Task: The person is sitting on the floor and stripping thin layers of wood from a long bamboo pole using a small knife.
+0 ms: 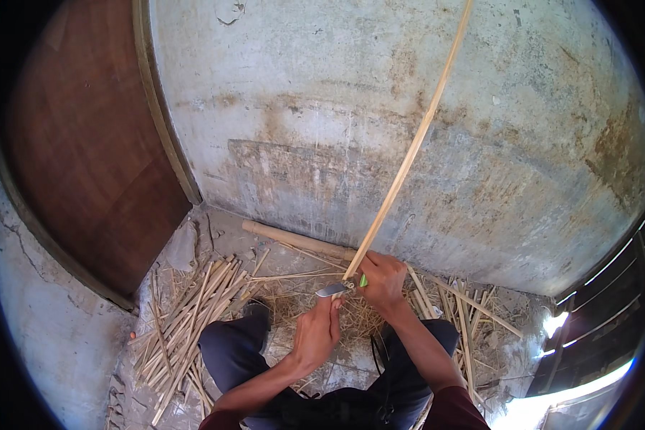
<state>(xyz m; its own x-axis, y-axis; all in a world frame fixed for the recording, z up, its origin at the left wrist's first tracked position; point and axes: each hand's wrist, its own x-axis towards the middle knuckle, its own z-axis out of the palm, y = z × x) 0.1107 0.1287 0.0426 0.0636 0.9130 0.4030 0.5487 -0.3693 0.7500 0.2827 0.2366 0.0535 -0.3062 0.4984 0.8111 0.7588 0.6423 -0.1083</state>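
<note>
A long pale bamboo strip [416,147] slants from the top of the view down to my hands, against the grey wall. My right hand [383,283] is closed round the green handle [363,280] of a knife, beside the strip's lower end. The short knife blade [330,289] points left, across the strip near its lower end. Just below the blade, my left hand [315,335] is closed, its thumb and fingers pinching a short pale end of bamboo [337,294]. The blade and fingers hide where that end joins the strip.
Several cut bamboo strips [193,326] lie heaped on the floor at left, more strips [469,315] at right. A thick bamboo pole [294,239] lies along the stained wall [301,115]. Shavings [287,304] litter the floor between my knees. A brown door [93,136] stands at left.
</note>
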